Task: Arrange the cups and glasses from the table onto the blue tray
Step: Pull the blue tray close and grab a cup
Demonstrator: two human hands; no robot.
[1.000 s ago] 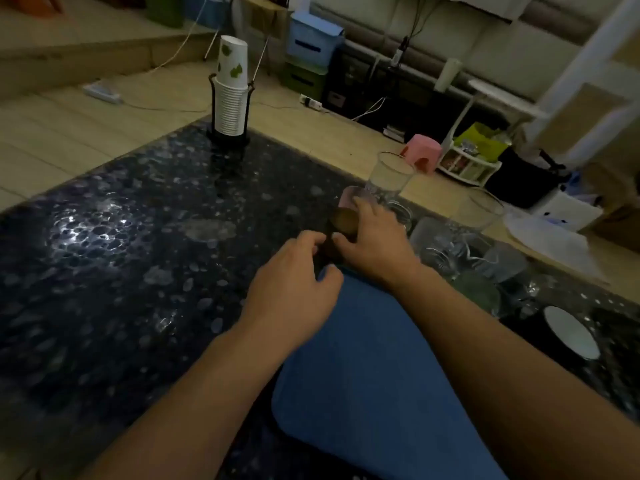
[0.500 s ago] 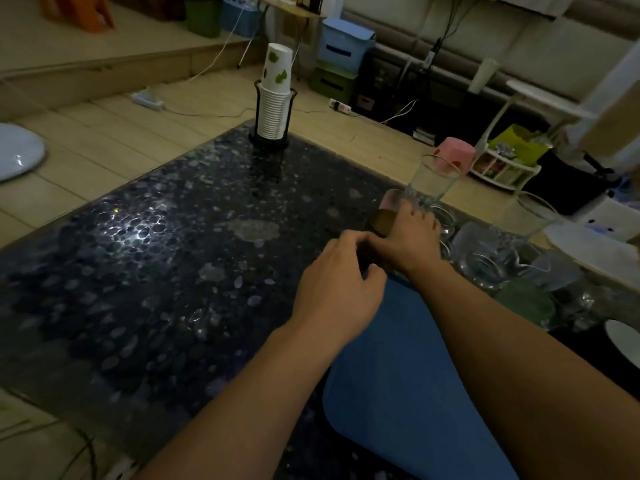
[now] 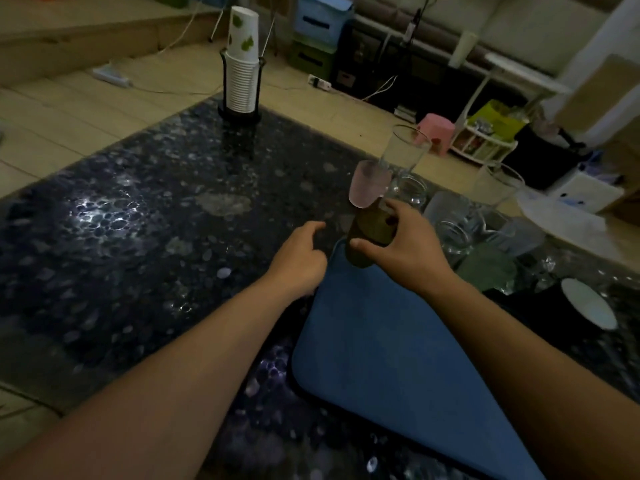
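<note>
While the right hand (image 3: 403,245) grips the brown cup (image 3: 369,233) between thumb and curled fingers at frame centre, the cup sits at the far corner of the blue tray (image 3: 398,358), its long axis tilted up and slightly left. It looks raised over that corner, though contact cannot be told. The left hand (image 3: 301,259) hovers just left of it, fingers loosely curled, holding nothing, over the desk (image 3: 138,220). A frosted pink cup (image 3: 367,183) stands just above the brown one; clear glasses (image 3: 450,216) cluster to the right. The tray's bare surface lies below the right hand, toward the lower frame edge, so that hand is placed to set the cup down.
</note>
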